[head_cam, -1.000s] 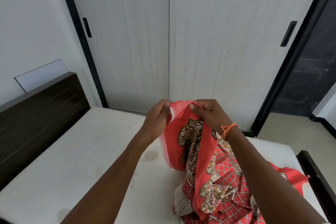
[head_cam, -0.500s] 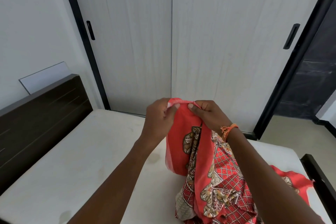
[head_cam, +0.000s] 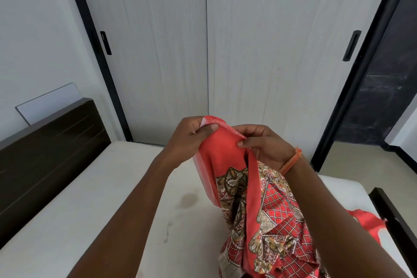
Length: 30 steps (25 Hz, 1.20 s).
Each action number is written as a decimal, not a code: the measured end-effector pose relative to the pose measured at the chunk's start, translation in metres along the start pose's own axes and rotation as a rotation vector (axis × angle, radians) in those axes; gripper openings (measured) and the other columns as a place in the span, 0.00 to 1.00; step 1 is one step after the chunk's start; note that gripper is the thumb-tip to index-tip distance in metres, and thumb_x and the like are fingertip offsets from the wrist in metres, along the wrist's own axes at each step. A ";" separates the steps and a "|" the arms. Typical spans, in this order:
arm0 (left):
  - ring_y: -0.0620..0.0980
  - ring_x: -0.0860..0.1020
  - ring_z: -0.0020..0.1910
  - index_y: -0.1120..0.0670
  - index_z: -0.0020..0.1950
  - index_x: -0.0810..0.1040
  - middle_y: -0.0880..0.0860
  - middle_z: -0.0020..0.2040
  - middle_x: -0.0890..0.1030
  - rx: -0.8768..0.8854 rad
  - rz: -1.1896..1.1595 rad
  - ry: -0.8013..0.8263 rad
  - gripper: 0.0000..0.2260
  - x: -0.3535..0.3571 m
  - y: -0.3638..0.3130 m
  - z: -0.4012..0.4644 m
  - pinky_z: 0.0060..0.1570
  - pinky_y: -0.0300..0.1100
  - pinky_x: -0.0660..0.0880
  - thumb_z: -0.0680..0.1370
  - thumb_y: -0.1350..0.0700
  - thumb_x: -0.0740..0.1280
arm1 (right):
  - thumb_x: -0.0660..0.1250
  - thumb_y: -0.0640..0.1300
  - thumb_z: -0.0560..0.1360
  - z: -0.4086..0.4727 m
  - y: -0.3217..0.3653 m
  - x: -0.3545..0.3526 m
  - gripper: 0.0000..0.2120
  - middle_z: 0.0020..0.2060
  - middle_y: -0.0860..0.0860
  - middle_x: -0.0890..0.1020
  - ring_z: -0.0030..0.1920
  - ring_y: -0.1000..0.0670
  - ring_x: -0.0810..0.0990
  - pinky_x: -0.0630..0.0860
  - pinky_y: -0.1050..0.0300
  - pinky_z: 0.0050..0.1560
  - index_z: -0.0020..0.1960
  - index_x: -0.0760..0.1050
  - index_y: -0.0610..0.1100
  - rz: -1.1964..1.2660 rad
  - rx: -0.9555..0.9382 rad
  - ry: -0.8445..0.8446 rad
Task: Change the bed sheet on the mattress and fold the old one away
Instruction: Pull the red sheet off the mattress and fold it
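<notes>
Bed sheet point(head_cam: 228, 160), red and patterned, hangs at frame centre over the bare mattress point(head_cam: 112, 198), trailing to the lower right. Left hand point(head_cam: 191, 140) and right hand point(head_cam: 264, 144) each pinch its top hem, close together.

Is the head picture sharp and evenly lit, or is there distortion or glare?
Head view: even, soft light, no glare; wide-angle bending curves the door frame; sheet and both hands, left hand, right hand, are fairly sharp, slightly soft.
</notes>
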State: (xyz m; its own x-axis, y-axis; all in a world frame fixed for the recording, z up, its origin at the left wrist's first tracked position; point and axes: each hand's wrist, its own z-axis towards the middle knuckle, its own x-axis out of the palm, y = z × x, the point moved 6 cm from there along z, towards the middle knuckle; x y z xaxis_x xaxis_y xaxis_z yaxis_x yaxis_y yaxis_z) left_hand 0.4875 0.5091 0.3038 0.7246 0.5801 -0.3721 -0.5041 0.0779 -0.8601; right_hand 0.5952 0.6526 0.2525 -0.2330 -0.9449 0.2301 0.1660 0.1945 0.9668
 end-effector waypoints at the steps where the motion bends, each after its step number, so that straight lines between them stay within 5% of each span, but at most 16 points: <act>1: 0.39 0.83 0.44 0.47 0.49 0.84 0.42 0.43 0.86 -0.027 -0.066 0.006 0.09 0.001 0.002 0.000 0.43 0.32 0.76 0.82 0.56 0.65 | 0.72 0.28 0.65 0.000 0.000 -0.001 0.23 0.54 0.34 0.77 0.55 0.39 0.78 0.79 0.49 0.57 0.60 0.78 0.34 0.014 -0.015 -0.003; 5: 0.50 0.84 0.50 0.54 0.54 0.84 0.53 0.50 0.86 -0.133 -0.208 0.040 0.08 0.004 0.016 -0.002 0.54 0.45 0.80 0.81 0.55 0.67 | 0.81 0.38 0.59 -0.003 -0.001 -0.007 0.26 0.43 0.43 0.79 0.46 0.48 0.82 0.81 0.57 0.50 0.56 0.81 0.36 0.165 -0.063 -0.082; 7: 0.51 0.84 0.51 0.54 0.55 0.84 0.52 0.50 0.86 -0.129 -0.152 0.049 0.08 0.004 0.020 -0.001 0.55 0.46 0.80 0.80 0.55 0.67 | 0.81 0.39 0.58 -0.006 -0.008 -0.008 0.25 0.47 0.41 0.83 0.46 0.47 0.84 0.82 0.56 0.48 0.53 0.82 0.37 0.229 0.033 -0.080; 10: 0.51 0.84 0.46 0.52 0.58 0.78 0.53 0.47 0.85 -0.102 -0.172 -0.001 0.10 0.002 0.018 -0.001 0.46 0.43 0.81 0.77 0.56 0.71 | 0.76 0.37 0.65 -0.010 -0.010 0.001 0.18 0.52 0.38 0.82 0.48 0.45 0.83 0.81 0.54 0.52 0.55 0.80 0.37 0.262 0.131 -0.011; 13: 0.55 0.78 0.34 0.48 0.52 0.66 0.62 0.38 0.81 -0.104 -0.222 -0.070 0.16 0.004 0.018 -0.003 0.32 0.44 0.75 0.76 0.57 0.73 | 0.64 0.28 0.71 -0.008 0.000 0.004 0.12 0.45 0.41 0.83 0.41 0.48 0.82 0.81 0.58 0.43 0.47 0.81 0.40 0.188 0.038 -0.089; 15: 0.50 0.71 0.27 0.51 0.46 0.66 0.59 0.30 0.75 -0.042 -0.172 -0.096 0.16 0.003 0.015 -0.003 0.27 0.38 0.68 0.75 0.59 0.74 | 0.60 0.24 0.72 -0.006 0.011 0.004 0.16 0.38 0.45 0.82 0.36 0.51 0.80 0.78 0.61 0.36 0.40 0.81 0.41 0.071 -0.078 -0.150; 18: 0.47 0.67 0.23 0.55 0.44 0.71 0.53 0.25 0.73 -0.008 -0.201 -0.111 0.11 0.002 0.009 -0.005 0.25 0.36 0.65 0.74 0.60 0.75 | 0.64 0.29 0.74 -0.005 0.019 0.008 0.10 0.42 0.42 0.84 0.44 0.48 0.82 0.79 0.59 0.45 0.45 0.83 0.37 -0.138 -0.128 -0.165; 20: 0.50 0.76 0.26 0.55 0.48 0.74 0.54 0.29 0.80 -0.023 -0.260 -0.117 0.08 0.001 0.007 -0.006 0.26 0.38 0.72 0.76 0.60 0.73 | 0.70 0.38 0.74 -0.005 0.020 0.014 0.09 0.48 0.41 0.85 0.50 0.44 0.83 0.80 0.53 0.51 0.52 0.82 0.37 -0.303 -0.110 -0.129; 23: 0.51 0.83 0.34 0.56 0.51 0.79 0.55 0.37 0.85 -0.043 -0.296 -0.159 0.04 0.001 0.008 -0.007 0.32 0.40 0.78 0.78 0.59 0.70 | 0.76 0.40 0.69 -0.007 0.027 0.018 0.09 0.44 0.42 0.85 0.47 0.43 0.84 0.81 0.49 0.50 0.48 0.83 0.38 -0.475 -0.208 -0.224; 27: 0.50 0.84 0.43 0.59 0.54 0.81 0.55 0.45 0.86 -0.064 -0.286 -0.212 0.05 -0.001 0.015 -0.005 0.43 0.42 0.80 0.81 0.62 0.66 | 0.75 0.40 0.68 -0.004 0.026 0.018 0.09 0.40 0.41 0.82 0.42 0.46 0.80 0.78 0.53 0.45 0.44 0.81 0.35 -0.160 -0.235 -0.243; 30: 0.50 0.84 0.39 0.56 0.52 0.81 0.55 0.42 0.86 -0.098 -0.253 -0.195 0.06 0.002 0.021 -0.004 0.40 0.43 0.80 0.79 0.65 0.68 | 0.73 0.41 0.71 -0.003 0.024 0.021 0.07 0.39 0.43 0.83 0.40 0.48 0.81 0.78 0.54 0.43 0.44 0.82 0.38 -0.290 -0.214 -0.192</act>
State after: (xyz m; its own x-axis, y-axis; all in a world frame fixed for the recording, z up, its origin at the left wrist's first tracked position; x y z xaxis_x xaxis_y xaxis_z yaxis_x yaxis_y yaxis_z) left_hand 0.4802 0.5082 0.2834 0.7123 0.6976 -0.0770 -0.2657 0.1666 -0.9496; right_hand 0.5977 0.6368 0.2805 -0.4705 -0.8823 -0.0121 0.2586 -0.1509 0.9541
